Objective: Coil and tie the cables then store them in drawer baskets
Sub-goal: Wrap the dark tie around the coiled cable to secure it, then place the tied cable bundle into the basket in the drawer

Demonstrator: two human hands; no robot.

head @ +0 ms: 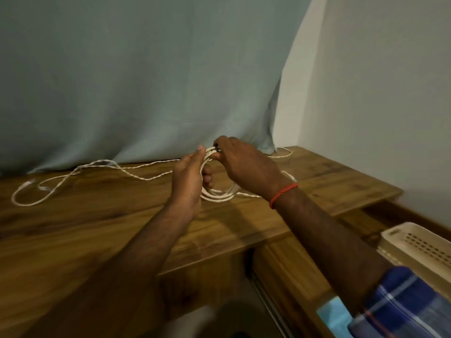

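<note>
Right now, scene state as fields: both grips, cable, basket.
left grip: holds the cable coil, fingers through its loops
right grip: pinches the coil's top
loose cable: uncoiled, trails left across the wooden table
tie: none visible
basket: beige, perforated, right of the table, lower, partly in view

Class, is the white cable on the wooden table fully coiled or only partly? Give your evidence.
Partly coiled. The left hand and right hand hold a few white cable loops; the rest trails loose across the table.
</note>
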